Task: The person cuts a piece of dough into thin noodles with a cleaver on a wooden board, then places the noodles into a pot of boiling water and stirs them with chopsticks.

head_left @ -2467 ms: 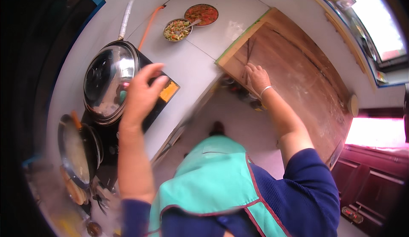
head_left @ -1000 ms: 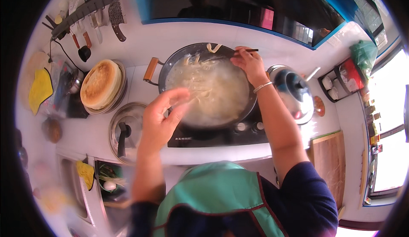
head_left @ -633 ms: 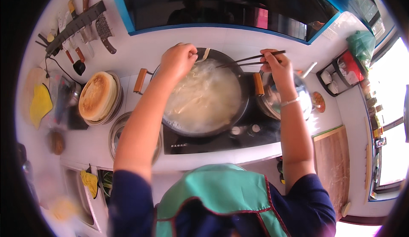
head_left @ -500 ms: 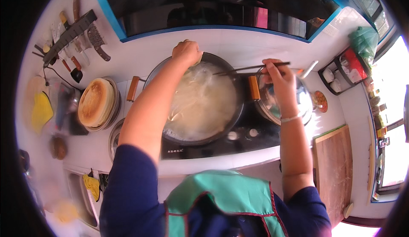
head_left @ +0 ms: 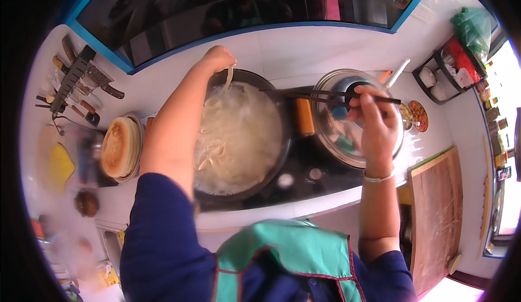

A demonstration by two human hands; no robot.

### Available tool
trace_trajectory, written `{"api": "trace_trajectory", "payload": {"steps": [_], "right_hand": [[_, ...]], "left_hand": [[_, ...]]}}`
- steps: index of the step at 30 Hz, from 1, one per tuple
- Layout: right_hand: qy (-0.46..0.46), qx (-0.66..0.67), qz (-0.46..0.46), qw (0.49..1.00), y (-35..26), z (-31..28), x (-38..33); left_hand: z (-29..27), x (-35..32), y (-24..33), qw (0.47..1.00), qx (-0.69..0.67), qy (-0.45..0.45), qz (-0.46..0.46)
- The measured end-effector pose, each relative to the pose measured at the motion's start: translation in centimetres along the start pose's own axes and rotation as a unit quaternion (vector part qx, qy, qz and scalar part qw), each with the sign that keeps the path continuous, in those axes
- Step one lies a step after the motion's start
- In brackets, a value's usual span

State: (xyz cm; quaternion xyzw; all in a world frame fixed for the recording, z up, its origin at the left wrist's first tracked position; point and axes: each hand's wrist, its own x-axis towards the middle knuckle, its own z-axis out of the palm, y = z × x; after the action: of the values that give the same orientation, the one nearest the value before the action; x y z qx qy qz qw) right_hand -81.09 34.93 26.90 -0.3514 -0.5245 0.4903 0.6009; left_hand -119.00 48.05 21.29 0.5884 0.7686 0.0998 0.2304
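Note:
A wide dark pot (head_left: 255, 78) with wooden handles stands on the black stove, full of cloudy, foamy broth with pale noodles (head_left: 216, 152) in it. Over the pot's far rim is my left hand (head_left: 218, 59), its fingers closed on a pale noodle strand (head_left: 229, 78) that hangs down to the broth. My right hand (head_left: 374, 114) grips a pair of long dark chopsticks (head_left: 320, 92) above the glass lid on the right. The chopsticks point left, their tips over the pot's right side.
A glass-lidded pan (head_left: 339, 139) sits right of the pot. Stacked round flatbreads (head_left: 119, 147) lie at left, below wall-hung knives (head_left: 97, 76). At right are a bowl of chopped red food (head_left: 418, 116), a wooden board (head_left: 437, 215) and a dark rack (head_left: 439, 82).
The noodle strand now shows hanging from my left hand. My right hand and the chopsticks have shifted right, over the lidded pan. The whole view has turned slightly.

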Motion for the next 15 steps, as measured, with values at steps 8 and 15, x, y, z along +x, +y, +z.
{"api": "trace_trajectory", "payload": {"steps": [8, 15], "right_hand": [[-0.105, -0.05, 0.057, 0.992, 0.9, 5.1, -0.2], [-0.104, -0.138, 0.051, 0.984, -0.8, 9.8, -3.6]], "left_hand": [[-1.8, -14.7, -3.3, 0.984, -0.133, 0.039, 0.115], [0.6, -29.0, -6.1, 0.921, -0.295, 0.237, 0.091]]}}
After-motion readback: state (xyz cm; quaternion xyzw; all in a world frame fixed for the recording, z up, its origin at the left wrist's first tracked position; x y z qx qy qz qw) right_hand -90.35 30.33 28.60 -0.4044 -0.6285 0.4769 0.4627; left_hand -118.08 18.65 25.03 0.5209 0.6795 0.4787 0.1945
